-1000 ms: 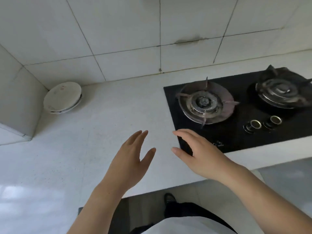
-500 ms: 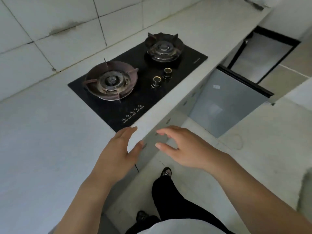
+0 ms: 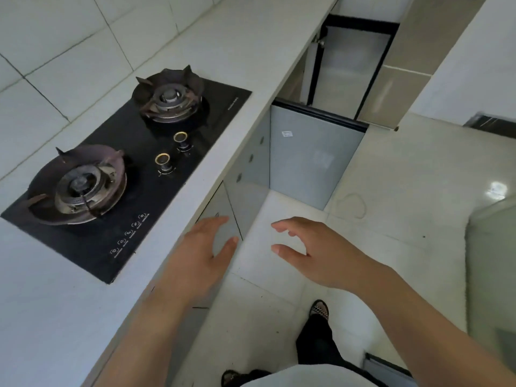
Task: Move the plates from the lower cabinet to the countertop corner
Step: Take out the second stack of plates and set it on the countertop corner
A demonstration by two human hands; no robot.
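Note:
No plates show in this view; the countertop corner is out of frame to the left. My left hand (image 3: 202, 255) hovers empty at the front edge of the white countertop (image 3: 251, 51), fingers spread. My right hand (image 3: 315, 250) floats over the floor beside it, open and empty, fingers curled loosely. An open lower cabinet door (image 3: 310, 160), pale grey with a black top edge, swings out under the counter ahead of both hands. The cabinet's inside is hidden beneath the counter.
A black two-burner gas hob (image 3: 125, 169) sits on the counter to the left. A second open cabinet door (image 3: 351, 65) stands farther along. Pale floor tiles (image 3: 405, 191) lie to the right, and my legs and sandals (image 3: 318, 311) are below.
My view has swung right from the countertop corner, where a stack of plates stood, along the hob to the open lower cabinet doors. Both empty hands moved off the counter toward the floor side.

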